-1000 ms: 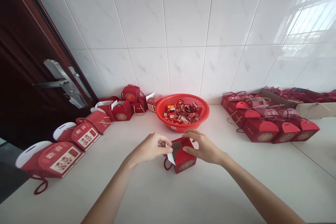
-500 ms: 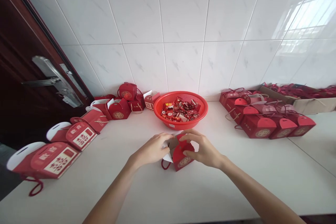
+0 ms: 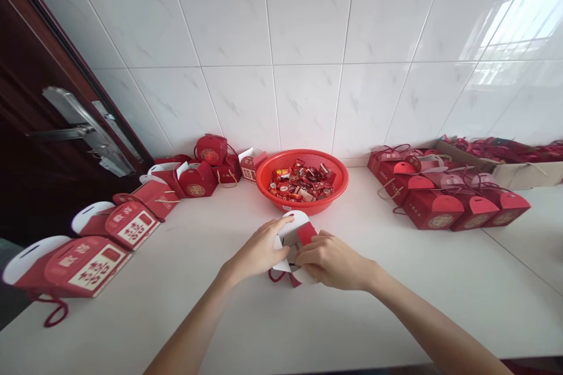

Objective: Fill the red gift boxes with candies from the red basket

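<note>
In front of me on the white tabletop stands a small red candy box [image 3: 307,233] with its top flaps apart and its pale inside showing. My left hand [image 3: 258,250] grips its left side, thumb against the white flap and fingers behind. With fingers curled, my right hand [image 3: 331,259] pinches the box's front right edge, partly hiding the front panel. A dark red cord handle [image 3: 276,275] pokes out below my left hand. Just behind the box sits a red plastic basket [image 3: 325,206] holding many wrapped candies [image 3: 303,181].
Several red boxes [image 3: 94,266] line the left side, near a dark door [image 3: 26,88] with a metal handle. More red boxes [image 3: 433,211] stand grouped at the right, before a cardboard carton [image 3: 523,174] of red items. A tiled wall [image 3: 308,105] closes the back.
My right hand has curled its fingers over the box's front edge, and the front flap has folded outward. A white rear flap now stands visible. My left hand keeps its hold.
</note>
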Motion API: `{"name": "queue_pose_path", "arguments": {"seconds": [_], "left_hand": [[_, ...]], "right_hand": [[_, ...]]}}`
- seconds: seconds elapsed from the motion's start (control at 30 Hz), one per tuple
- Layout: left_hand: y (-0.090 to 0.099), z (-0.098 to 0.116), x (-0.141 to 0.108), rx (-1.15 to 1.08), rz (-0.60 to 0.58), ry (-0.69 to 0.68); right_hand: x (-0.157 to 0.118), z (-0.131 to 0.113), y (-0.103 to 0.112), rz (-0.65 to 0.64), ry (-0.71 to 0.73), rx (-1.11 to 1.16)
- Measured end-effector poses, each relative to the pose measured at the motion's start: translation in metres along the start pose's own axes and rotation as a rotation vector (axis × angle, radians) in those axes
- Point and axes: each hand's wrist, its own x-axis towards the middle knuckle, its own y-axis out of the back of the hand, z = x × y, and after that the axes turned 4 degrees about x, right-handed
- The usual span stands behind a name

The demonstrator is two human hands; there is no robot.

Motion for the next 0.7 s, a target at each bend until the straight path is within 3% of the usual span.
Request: {"name": "queue_pose_path", "arguments": {"seconds": [0.17, 0.33, 0.5, 0.7], "left_hand": [[0.0, -0.005, -0.001, -0.048, -0.012, 0.031], [0.002, -0.005, -0.004, -0.103, -0.044, 0.014], [-0.001, -0.003, -0.007, -0.154, -0.066, 0.098], [-0.008, -0.013, 0.002, -0.186, 0.0, 0.064]], "right_hand": [[0.0, -0.012, -0.002, -0.053, 0.005, -0.357], [-0.007, -0.013, -0.002, 0.114, -0.168, -0.486], [-0.022, 0.001, -0.004, 0.218, -0.406, -0.383], [-0.029, 0.018, -0.011, 0.242, -0.461, -0.036]]}}
